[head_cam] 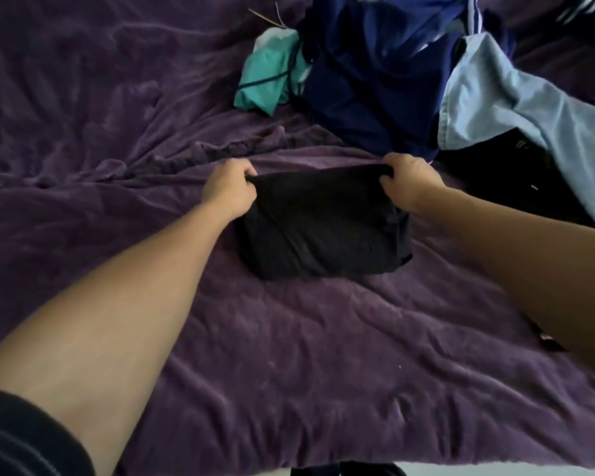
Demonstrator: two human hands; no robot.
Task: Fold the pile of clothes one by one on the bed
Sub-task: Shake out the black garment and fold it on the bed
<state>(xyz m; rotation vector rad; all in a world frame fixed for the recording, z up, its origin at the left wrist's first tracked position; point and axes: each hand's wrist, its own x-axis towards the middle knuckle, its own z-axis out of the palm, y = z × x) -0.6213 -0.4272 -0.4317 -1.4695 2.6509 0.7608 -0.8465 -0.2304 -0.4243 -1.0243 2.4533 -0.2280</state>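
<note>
Garment, black [323, 225], partly folded, lying on a purple blanket [289, 355] that covers the bed, between the two hands. Left hand [229, 188] pinches its far left corner, fingers curled over the edge; right hand [409, 187] grips its far right corner, thumb and fingers closed round the cloth. The far edge is stretched between both hands; the near part rests bunched on the blanket. Beyond the hands, a pile: navy garment [368, 84], teal garment [268, 77] at its left, light blue garment [505, 97] at its right, with dark cloth [495, 173] under it, near the right hand.
</note>
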